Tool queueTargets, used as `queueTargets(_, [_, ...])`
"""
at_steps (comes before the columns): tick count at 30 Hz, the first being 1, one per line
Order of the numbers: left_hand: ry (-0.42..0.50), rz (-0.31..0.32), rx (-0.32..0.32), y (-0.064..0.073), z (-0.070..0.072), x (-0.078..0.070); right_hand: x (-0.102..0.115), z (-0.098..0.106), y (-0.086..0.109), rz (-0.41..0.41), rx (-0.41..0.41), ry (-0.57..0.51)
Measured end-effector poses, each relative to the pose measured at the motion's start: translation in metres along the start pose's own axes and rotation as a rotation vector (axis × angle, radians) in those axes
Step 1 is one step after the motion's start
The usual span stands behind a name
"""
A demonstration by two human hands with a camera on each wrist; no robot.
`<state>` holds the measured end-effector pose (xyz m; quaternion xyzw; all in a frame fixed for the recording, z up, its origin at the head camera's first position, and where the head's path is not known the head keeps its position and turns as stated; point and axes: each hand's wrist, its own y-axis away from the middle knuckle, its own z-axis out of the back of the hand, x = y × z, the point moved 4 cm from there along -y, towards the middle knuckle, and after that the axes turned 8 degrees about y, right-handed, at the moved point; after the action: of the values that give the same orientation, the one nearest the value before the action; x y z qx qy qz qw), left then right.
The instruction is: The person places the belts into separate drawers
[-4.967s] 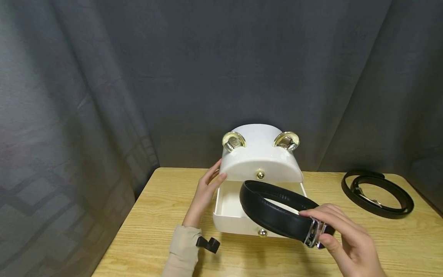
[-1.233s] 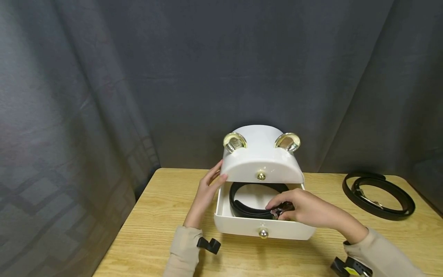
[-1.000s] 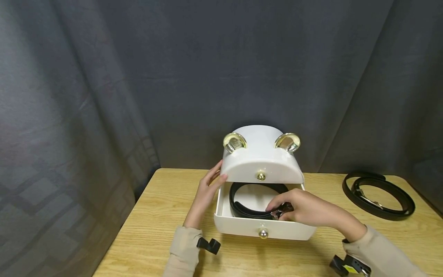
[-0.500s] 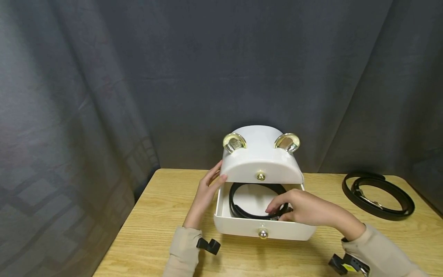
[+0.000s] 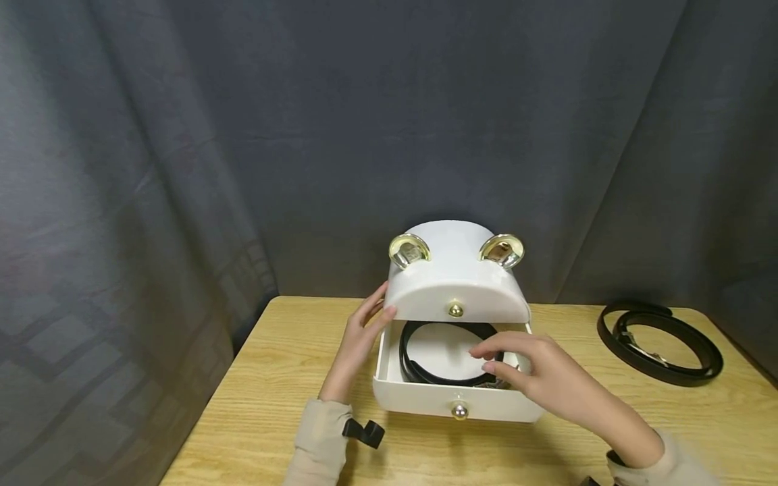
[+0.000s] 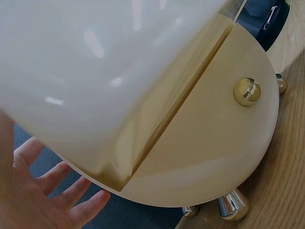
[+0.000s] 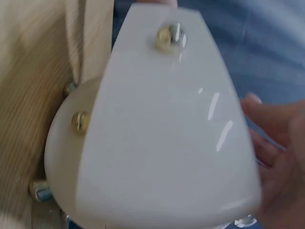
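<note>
Presently, two hands, both mine. My left hand point(image 5: 357, 341), one: fingers loosely extended along the side of the box, thumb at its front edge; touching, with nothing enclosed. My right hand point(image 5: 543, 378), one: thumb and forefinger parted over the drawer, holding nothing; whether it brushes the drawer wall, I cannot tell.

White box point(image 5: 452, 270), one, standing on the table point(image 5: 292, 358); bears two shiny gold ears point(image 5: 410, 252) and two round knobs point(image 5: 456, 310), one on the upper front, one on the drawer below.

Drawer point(image 5: 419, 399), one, standing out toward me.

Black belts, two. First belt point(image 5: 404, 351): coiled inside the drawer, below my right fingertips. Second belt point(image 5: 711, 351): coiled on the table at far right, well apart from the box, metal buckle point(image 5: 647, 352) showing.

Beige sleeves point(image 5: 320, 435), two. Dark curtain point(image 5: 389, 135) behind.
</note>
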<state>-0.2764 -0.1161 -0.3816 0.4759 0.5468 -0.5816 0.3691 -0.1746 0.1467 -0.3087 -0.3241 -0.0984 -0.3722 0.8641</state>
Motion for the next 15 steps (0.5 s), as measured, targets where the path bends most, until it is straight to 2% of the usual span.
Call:
queueTargets(3, [-0.005, -0.001, 0.002, 0.000, 0.000, -0.001, 0.015, 0.001, 0.009, 0.030, -0.169, 0.039])
queueTargets(6, [-0.006, 0.000, 0.000, 0.001, 0.000, -0.001, 0.029, 0.000, 0.018, 0.042, -0.288, 0.001])
queueTargets(11, [-0.004, 0.000, -0.002, 0.001, 0.001, 0.000, 0.044, -0.010, 0.033, 0.112, -0.426, -0.091])
queueTargets(15, [0.001, -0.004, 0.000, 0.001, 0.001, 0.000, 0.051, -0.020, 0.042, 0.129, -0.486, -0.112])
